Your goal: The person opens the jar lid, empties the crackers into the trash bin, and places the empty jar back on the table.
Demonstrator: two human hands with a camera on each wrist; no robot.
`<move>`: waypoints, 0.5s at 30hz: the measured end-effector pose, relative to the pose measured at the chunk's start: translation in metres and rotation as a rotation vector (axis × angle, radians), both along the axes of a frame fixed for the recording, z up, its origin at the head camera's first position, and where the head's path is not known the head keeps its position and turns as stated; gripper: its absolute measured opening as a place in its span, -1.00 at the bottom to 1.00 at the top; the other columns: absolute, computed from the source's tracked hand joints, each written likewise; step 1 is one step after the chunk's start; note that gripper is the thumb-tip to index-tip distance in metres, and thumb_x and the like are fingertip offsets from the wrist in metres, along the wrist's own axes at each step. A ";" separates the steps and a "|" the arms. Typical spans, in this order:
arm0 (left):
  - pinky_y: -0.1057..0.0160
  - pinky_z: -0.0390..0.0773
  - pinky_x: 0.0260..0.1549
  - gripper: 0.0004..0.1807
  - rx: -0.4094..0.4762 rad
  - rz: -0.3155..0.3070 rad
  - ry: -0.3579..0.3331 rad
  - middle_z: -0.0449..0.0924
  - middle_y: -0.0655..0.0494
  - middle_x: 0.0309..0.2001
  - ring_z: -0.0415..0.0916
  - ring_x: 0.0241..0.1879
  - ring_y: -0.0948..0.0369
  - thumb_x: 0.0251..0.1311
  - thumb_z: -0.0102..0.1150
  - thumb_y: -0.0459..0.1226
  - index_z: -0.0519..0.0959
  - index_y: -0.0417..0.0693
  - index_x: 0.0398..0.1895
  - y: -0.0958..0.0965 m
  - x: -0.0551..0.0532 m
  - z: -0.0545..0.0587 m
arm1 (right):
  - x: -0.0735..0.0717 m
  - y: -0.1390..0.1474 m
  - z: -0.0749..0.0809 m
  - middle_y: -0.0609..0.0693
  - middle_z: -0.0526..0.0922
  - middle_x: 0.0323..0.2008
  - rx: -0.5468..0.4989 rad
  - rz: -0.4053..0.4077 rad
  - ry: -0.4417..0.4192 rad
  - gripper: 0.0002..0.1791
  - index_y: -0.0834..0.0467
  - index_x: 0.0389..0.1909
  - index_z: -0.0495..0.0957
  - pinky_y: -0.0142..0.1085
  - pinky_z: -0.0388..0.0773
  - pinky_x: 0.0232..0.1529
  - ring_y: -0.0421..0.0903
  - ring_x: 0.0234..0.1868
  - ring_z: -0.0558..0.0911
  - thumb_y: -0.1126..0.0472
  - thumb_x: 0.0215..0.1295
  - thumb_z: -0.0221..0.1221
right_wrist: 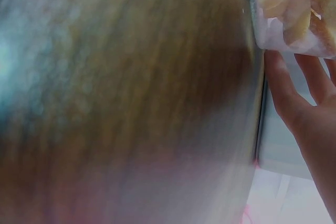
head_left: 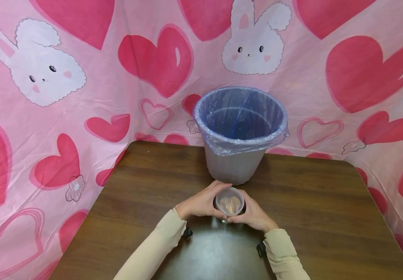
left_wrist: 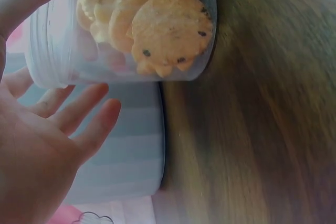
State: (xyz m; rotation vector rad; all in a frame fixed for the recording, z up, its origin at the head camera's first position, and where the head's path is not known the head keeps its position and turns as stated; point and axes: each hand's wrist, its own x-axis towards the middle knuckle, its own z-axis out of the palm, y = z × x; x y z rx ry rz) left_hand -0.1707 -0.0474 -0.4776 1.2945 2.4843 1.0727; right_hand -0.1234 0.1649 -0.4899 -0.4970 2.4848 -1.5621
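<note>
A clear plastic jar (head_left: 229,191) stands upright on the table between the two hands. Several round golden cookies (left_wrist: 172,32) show through its wall; the front one has a scalloped edge and dark specks. From the left side, my left hand (head_left: 203,201) holds the jar, thumb on the near side and fingers round the far side. My right hand (head_left: 254,214) grips it from the right in the same way, its thumb meeting the near side. In the right wrist view, fingers (right_wrist: 281,80) reach behind the jar's wall, and their tips are partly hidden.
Directly behind the jar stands a light grey bin (head_left: 234,167), lined with a bluish plastic bag (head_left: 222,146) folded over its rim. The dark wooden table (head_left: 320,217) ends at a pink cloth (head_left: 173,112) with hearts and rabbits, hung on the sides and back.
</note>
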 end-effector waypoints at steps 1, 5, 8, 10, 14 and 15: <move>0.33 0.31 0.08 0.03 0.000 -0.002 0.001 0.23 0.20 0.12 0.21 0.10 0.33 -0.34 0.43 0.06 0.12 0.15 0.31 0.001 0.000 0.000 | 0.000 0.000 -0.002 0.01 0.43 0.07 -0.003 0.001 0.006 -0.03 0.05 0.19 0.23 -0.21 0.33 0.05 -0.06 0.06 0.42 0.06 -0.36 0.48; 0.34 0.31 0.07 0.06 0.005 -0.005 -0.009 0.21 0.22 0.13 0.21 0.10 0.35 -0.38 0.44 0.09 0.12 0.18 0.31 0.006 0.001 -0.001 | -0.005 0.003 -0.016 -0.10 0.43 0.06 0.017 -0.017 -0.001 -0.02 -0.11 0.18 0.21 -0.22 0.33 0.05 -0.14 0.05 0.42 -0.03 -0.38 0.47; 0.34 0.31 0.08 0.07 0.004 -0.008 -0.014 0.19 0.23 0.15 0.20 0.11 0.35 -0.40 0.44 0.09 0.12 0.18 0.31 0.009 0.001 -0.001 | -0.008 0.005 -0.027 -0.20 0.42 0.05 0.036 -0.026 -0.003 -0.03 -0.21 0.16 0.19 -0.23 0.33 0.06 -0.21 0.04 0.41 -0.12 -0.40 0.46; 0.34 0.31 0.08 0.07 0.002 -0.016 -0.008 0.18 0.22 0.16 0.19 0.12 0.34 -0.39 0.44 0.08 0.11 0.17 0.31 0.011 0.001 0.000 | -0.009 0.006 -0.030 -0.20 0.42 0.05 0.034 -0.020 0.011 -0.03 -0.21 0.16 0.19 -0.23 0.33 0.06 -0.21 0.04 0.41 -0.14 -0.40 0.45; 0.34 0.30 0.09 0.06 0.000 -0.034 0.004 0.17 0.20 0.19 0.18 0.14 0.33 -0.35 0.44 0.05 0.10 0.14 0.31 0.014 0.001 0.000 | -0.010 0.007 -0.032 -0.20 0.42 0.05 0.026 -0.012 0.034 -0.03 -0.19 0.17 0.20 -0.24 0.34 0.06 -0.19 0.04 0.42 -0.13 -0.40 0.45; 0.34 0.30 0.09 0.06 0.000 -0.036 0.007 0.16 0.19 0.19 0.17 0.14 0.33 -0.34 0.43 0.05 0.09 0.14 0.32 0.014 0.001 0.000 | -0.010 0.007 -0.032 -0.19 0.42 0.05 0.026 -0.007 0.043 -0.03 -0.18 0.17 0.19 -0.25 0.34 0.06 -0.19 0.04 0.42 -0.13 -0.39 0.45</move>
